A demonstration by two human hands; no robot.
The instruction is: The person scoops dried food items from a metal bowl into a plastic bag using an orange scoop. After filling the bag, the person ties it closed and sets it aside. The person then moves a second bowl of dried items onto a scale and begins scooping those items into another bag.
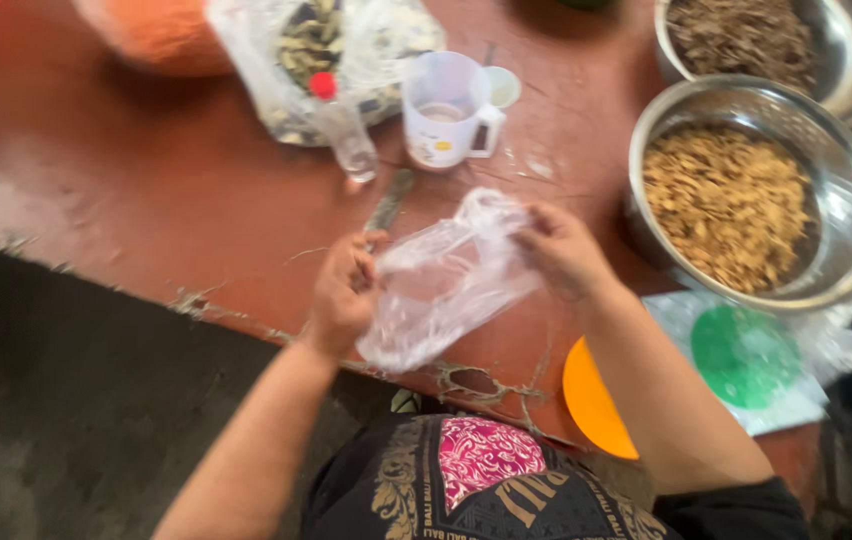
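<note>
A thin, clear, crinkled plastic bag [446,285] is held up just over the near edge of the reddish-brown counter [176,200], pinched on one side by the left hand [344,293] and on the other by the right hand [558,248], both closed on the film. It looks empty, pretty see-through and blurry.

A round orange lid [591,400] and a green disc on a stack of flat clear bags [746,355] are seen by the right forearm, partly covered. Further back, a big steel bowl of tan dried bits [736,200] sits to the right.

Behind the bag, a white measuring jug with a yellow mark [443,110] and a small clear bottle with a red cap [343,125] are parked beside a clear bag of dark leaves [311,50]. A second steel bowl [746,35] is cut off at the top.
</note>
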